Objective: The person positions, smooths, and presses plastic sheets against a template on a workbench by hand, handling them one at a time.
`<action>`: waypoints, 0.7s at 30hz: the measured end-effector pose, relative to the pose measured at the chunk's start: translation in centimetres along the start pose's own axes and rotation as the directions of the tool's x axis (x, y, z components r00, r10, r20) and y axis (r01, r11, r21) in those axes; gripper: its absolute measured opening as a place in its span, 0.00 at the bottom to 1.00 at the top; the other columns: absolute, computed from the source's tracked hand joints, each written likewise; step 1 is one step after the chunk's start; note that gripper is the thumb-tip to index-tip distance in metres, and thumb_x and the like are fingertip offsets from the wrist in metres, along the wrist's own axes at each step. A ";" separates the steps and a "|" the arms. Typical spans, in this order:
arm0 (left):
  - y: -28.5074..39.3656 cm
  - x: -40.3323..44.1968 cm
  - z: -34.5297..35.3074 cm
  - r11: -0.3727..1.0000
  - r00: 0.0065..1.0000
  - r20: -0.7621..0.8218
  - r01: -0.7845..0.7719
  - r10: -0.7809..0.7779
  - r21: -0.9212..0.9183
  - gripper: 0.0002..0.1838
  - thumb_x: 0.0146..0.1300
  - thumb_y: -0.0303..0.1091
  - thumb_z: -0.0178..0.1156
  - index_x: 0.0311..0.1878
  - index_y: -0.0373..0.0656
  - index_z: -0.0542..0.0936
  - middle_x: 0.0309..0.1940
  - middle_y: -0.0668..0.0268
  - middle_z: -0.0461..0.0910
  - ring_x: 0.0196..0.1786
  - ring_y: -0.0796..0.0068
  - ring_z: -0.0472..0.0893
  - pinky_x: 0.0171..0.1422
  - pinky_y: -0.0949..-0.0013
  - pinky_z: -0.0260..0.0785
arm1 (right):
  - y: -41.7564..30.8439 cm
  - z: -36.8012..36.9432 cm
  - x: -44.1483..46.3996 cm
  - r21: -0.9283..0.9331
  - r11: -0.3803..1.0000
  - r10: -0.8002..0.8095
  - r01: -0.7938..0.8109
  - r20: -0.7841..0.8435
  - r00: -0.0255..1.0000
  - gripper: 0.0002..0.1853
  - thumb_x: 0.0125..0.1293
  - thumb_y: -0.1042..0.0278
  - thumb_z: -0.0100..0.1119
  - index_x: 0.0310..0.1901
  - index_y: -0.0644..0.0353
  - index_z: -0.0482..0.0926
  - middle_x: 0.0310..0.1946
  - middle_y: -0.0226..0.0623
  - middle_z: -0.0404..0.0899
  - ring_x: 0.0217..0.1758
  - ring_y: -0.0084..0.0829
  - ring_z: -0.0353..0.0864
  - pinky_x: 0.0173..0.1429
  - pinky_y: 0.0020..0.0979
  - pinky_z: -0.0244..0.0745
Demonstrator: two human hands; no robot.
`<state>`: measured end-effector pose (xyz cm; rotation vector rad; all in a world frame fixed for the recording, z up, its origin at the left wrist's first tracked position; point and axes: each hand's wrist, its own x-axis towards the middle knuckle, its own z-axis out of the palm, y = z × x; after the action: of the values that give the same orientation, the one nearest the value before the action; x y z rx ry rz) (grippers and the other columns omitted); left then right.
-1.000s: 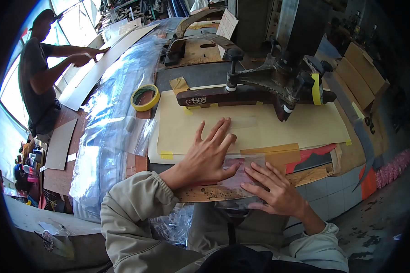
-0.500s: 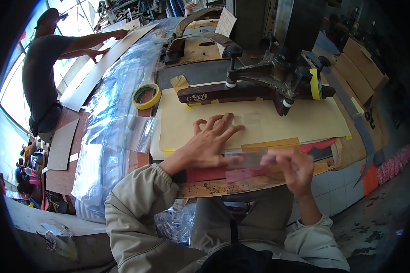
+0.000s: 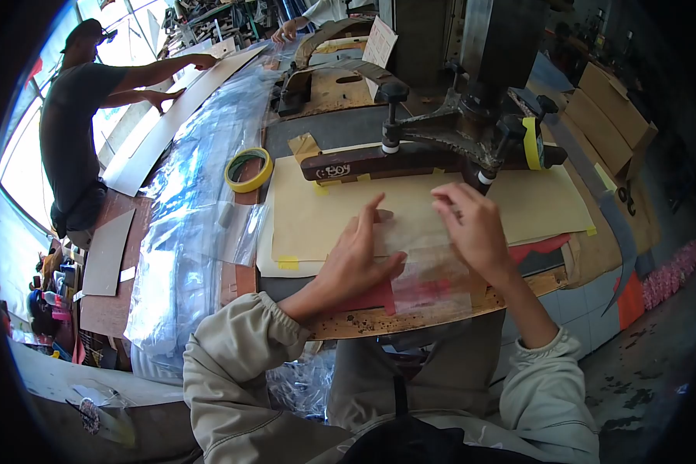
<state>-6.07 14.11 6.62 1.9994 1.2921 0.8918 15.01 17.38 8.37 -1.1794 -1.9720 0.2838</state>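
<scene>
A thin clear plastic sheet (image 3: 431, 280) spans the gap between my hands, over cream card sheets (image 3: 317, 209) and a reddish piece (image 3: 375, 298); its lower end reaches the wooden table edge. My left hand (image 3: 357, 251) is at the sheet's left side, thumb and index finger apart. My right hand (image 3: 472, 228) is raised over the card, its fingertips pinched together at the sheet's upper right. How firmly they grip it is hard to see. Behind my hands, a dark clamp bar (image 3: 433, 164) presses across the card.
A yellow tape roll (image 3: 249, 170) lies left of the card, beside clear plastic sheeting (image 3: 201, 209). A metal press (image 3: 472, 116) stands behind. Another person (image 3: 81, 131) handles a long board (image 3: 185, 116) at left. Scissors (image 3: 626, 201) are at the right.
My right hand has moved up and away from me, from the table edge to over the card. The plastic sheet is spread out more. My left hand has turned and drawn slightly nearer.
</scene>
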 end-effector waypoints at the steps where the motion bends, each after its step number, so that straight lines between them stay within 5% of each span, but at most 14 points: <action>1: -0.4 0.0 0.0 0.997 0.998 -0.007 -0.058 0.059 0.047 0.43 0.55 0.35 0.69 0.72 0.40 0.57 0.56 0.53 0.74 0.62 0.54 0.72 0.67 0.58 0.65 | 0.1 0.5 -0.2 -0.099 0.990 -0.097 0.101 0.038 0.995 0.09 0.62 0.70 0.63 0.42 0.64 0.79 0.37 0.44 0.79 0.43 0.41 0.81 0.45 0.37 0.75; 3: -1.3 0.3 0.0 0.975 0.984 -0.015 -0.175 0.179 0.139 0.42 0.54 0.35 0.69 0.70 0.39 0.59 0.54 0.54 0.74 0.60 0.53 0.73 0.66 0.57 0.64 | 0.0 1.6 -0.7 -0.280 0.910 -0.278 0.307 0.140 0.951 0.12 0.60 0.69 0.64 0.43 0.64 0.78 0.42 0.42 0.77 0.49 0.42 0.77 0.53 0.40 0.72; 4: -1.4 0.4 0.0 0.968 0.981 0.010 -0.190 0.191 0.165 0.41 0.54 0.35 0.68 0.70 0.39 0.60 0.53 0.54 0.74 0.59 0.53 0.72 0.66 0.57 0.65 | 0.2 1.9 -1.1 -0.238 0.924 -0.244 0.300 0.239 0.940 0.13 0.59 0.69 0.64 0.45 0.64 0.77 0.45 0.41 0.74 0.53 0.41 0.72 0.56 0.40 0.68; 21: -0.7 0.4 0.6 0.859 0.948 0.004 -0.290 0.318 0.422 0.23 0.55 0.33 0.65 0.56 0.43 0.79 0.53 0.59 0.73 0.51 0.59 0.77 0.56 0.58 0.71 | 0.4 2.2 -2.1 -0.325 0.845 -0.389 0.425 0.173 0.905 0.14 0.58 0.69 0.66 0.45 0.63 0.82 0.42 0.34 0.77 0.47 0.34 0.76 0.53 0.38 0.67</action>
<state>-5.87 14.71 5.83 2.5890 1.3069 0.8820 14.15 16.29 5.61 -0.9324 -2.3730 -0.2539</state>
